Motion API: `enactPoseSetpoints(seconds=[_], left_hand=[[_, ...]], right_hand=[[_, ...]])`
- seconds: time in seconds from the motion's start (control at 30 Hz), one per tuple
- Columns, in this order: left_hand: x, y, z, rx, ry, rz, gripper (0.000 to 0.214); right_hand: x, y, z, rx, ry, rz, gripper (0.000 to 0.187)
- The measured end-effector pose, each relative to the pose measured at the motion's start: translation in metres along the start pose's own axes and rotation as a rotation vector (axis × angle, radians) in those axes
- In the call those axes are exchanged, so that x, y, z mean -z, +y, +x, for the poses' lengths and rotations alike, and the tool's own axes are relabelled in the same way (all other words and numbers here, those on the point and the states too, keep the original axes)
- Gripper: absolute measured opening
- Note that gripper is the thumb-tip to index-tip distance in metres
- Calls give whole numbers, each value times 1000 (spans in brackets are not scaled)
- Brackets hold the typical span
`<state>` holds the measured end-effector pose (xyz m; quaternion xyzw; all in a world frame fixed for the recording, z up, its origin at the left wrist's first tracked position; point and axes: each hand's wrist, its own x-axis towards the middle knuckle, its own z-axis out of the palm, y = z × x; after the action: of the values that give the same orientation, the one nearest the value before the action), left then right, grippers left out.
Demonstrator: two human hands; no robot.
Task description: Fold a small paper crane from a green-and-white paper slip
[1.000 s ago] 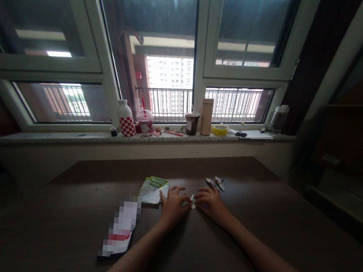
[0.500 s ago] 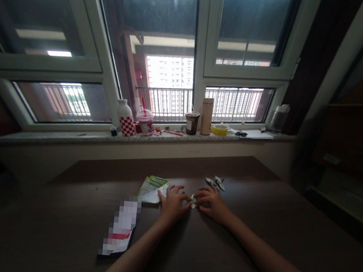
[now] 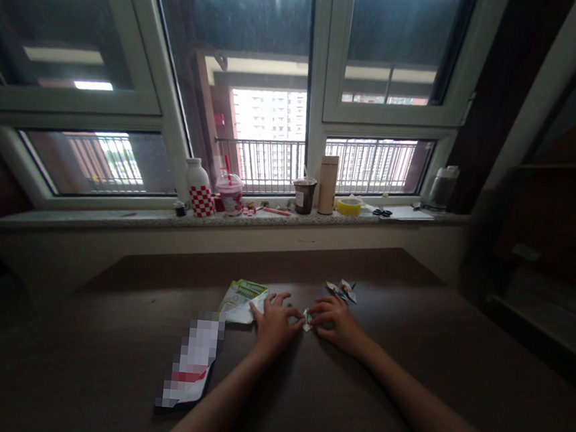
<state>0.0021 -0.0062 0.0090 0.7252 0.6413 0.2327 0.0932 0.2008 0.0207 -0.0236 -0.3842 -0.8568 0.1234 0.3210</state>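
A small folded piece of white and green paper lies between my hands on the brown table. My left hand pinches its left side with thumb and forefinger, the other fingers spread. On its right side, the fingertips of my right hand grip the same paper. Just beyond my right hand sit a few small folded paper pieces. Beside my left hand is a fanned stack of green and white printed sheets, partly covered by my fingers.
A phone-like flat object, blurred out on top, lies left of my left forearm. Along the windowsill stand a checkered bottle, a pink drink cup, a dark drink cup, a tan flask, yellow tape and scissors.
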Motion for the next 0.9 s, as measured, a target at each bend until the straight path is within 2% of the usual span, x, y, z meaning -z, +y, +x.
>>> enactPoseSetpoints(seconds=[0.2,0.63,0.9], left_hand=[[-2,0,-1,-18,28,18,9],[-4,-5,2,-27,3,33,9],[-6,-6,-3,-53,19,41,11]], right_hand=[[0,-1,0,-15,-6,20,22],[-5,1,1,-22,7,7,19],[-2,4,3,-46,-44,49,18]])
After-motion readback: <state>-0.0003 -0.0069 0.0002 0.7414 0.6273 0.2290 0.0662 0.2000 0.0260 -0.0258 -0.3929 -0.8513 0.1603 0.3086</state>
